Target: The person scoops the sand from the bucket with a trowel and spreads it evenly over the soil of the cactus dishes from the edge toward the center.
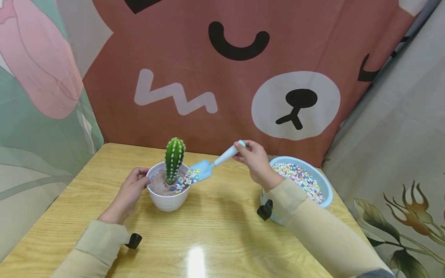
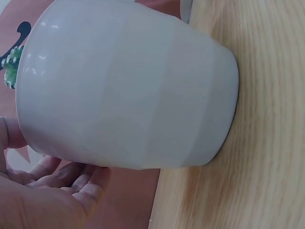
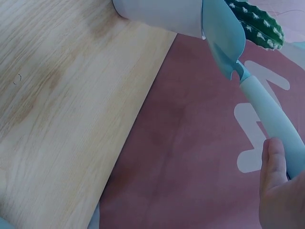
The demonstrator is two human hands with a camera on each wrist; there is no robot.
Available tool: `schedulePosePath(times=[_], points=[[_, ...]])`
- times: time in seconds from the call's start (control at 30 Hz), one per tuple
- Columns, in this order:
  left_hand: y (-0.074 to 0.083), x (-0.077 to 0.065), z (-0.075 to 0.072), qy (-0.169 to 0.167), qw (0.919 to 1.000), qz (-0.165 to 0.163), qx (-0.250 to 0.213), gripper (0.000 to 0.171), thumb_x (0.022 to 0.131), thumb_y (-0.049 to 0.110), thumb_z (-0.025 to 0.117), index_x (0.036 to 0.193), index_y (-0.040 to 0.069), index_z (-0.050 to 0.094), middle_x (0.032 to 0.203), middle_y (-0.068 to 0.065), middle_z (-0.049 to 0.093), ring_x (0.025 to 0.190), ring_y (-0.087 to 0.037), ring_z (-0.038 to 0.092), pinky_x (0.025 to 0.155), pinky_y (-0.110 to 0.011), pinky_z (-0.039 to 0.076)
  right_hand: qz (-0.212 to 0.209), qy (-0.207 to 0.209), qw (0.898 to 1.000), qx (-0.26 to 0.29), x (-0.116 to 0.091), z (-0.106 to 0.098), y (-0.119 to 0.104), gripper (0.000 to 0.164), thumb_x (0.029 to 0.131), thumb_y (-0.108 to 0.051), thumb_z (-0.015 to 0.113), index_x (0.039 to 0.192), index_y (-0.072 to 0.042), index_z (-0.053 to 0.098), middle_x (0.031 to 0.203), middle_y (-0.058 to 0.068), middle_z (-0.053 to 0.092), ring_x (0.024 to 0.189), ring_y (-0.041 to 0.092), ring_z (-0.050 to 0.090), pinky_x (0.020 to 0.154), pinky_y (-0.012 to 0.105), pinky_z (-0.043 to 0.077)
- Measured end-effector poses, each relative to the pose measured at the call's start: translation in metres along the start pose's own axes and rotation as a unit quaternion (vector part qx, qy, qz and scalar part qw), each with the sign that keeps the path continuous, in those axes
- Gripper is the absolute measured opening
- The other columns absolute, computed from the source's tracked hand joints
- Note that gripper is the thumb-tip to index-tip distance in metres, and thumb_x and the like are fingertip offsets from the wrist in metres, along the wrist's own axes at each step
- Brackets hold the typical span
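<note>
A green cactus (image 1: 174,156) stands upright in brown soil (image 1: 159,184) inside a white flowerpot (image 1: 169,202) on the table. My left hand (image 1: 128,191) grips the pot's left rim, thumb over the edge and fingers against the outside wall (image 2: 119,86). With my right hand (image 1: 256,162) I hold a light blue trowel (image 1: 225,155) near the end of its handle (image 3: 269,107). Its blade (image 3: 228,33) tilts down over the pot's right rim. Multicoloured pebbles (image 1: 190,177) lie on the blade tip and spill onto the soil beside the cactus.
A light blue tub (image 1: 327,189) of the same small pebbles (image 1: 300,181) stands on the right of the wooden table (image 1: 215,231), partly behind my right forearm. A patterned curtain (image 1: 236,96) hangs along the table's back edge, and another curtain (image 1: 393,135) on the right.
</note>
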State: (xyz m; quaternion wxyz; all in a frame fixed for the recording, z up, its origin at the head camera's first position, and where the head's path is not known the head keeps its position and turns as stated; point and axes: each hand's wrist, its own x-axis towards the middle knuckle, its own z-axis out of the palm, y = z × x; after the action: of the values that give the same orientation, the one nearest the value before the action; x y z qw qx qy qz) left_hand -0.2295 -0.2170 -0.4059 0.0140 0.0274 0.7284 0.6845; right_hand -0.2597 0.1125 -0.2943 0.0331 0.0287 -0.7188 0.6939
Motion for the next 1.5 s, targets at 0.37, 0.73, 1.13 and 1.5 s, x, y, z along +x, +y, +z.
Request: schedulePosePath(times=[0.37, 0.73, 1.13, 1.5], points=[[-0.002, 0.001, -0.002, 0.000, 1.0000, -0.001, 0.003, 0.047, 0.098, 0.004, 0.032, 0.143, -0.010, 0.028, 0.142, -0.026, 0.036, 0.129, -0.032, 0.035, 0.110, -0.047, 0.027, 0.001, -0.004, 1.000, -0.005, 0.000, 0.000, 0.000, 0.036, 0.098, -0.018, 0.057, 0.122, 0.008, 0.051, 0.113, 0.018, 0.058, 0.094, 0.023, 0.063, 0.087, 0.033, 0.053], [-0.001, 0.003, -0.003, -0.006, 1.0000, 0.004, 0.007, 0.047, 0.100, 0.005, 0.030, 0.145, -0.010, 0.029, 0.147, -0.026, 0.033, 0.134, -0.036, 0.031, 0.111, -0.049, 0.025, -0.004, -0.003, 1.000, -0.002, 0.003, 0.001, -0.001, 0.032, 0.097, -0.017, 0.059, 0.117, 0.007, 0.053, 0.108, 0.018, 0.060, 0.087, 0.020, 0.065, 0.088, 0.036, 0.053], [0.001, 0.006, -0.003, -0.013, 0.9994, -0.022, 0.024, 0.048, 0.103, 0.011, 0.027, 0.149, -0.005, 0.027, 0.154, -0.021, 0.026, 0.141, -0.035, 0.022, 0.113, -0.051, 0.020, -0.019, -0.013, 0.999, -0.029, 0.005, 0.005, -0.007, 0.032, 0.096, -0.017, 0.060, 0.117, 0.006, 0.055, 0.109, 0.017, 0.060, 0.093, 0.023, 0.064, 0.084, 0.032, 0.054], [-0.001, 0.007, -0.004, -0.020, 0.9992, -0.023, 0.025, 0.049, 0.104, 0.014, 0.026, 0.151, -0.001, 0.024, 0.155, -0.020, 0.023, 0.142, -0.035, 0.020, 0.113, -0.052, 0.019, -0.015, -0.019, 0.999, -0.039, 0.005, 0.009, -0.011, 0.030, 0.096, -0.016, 0.060, 0.116, 0.006, 0.056, 0.109, 0.017, 0.061, 0.093, 0.022, 0.064, 0.084, 0.032, 0.054]])
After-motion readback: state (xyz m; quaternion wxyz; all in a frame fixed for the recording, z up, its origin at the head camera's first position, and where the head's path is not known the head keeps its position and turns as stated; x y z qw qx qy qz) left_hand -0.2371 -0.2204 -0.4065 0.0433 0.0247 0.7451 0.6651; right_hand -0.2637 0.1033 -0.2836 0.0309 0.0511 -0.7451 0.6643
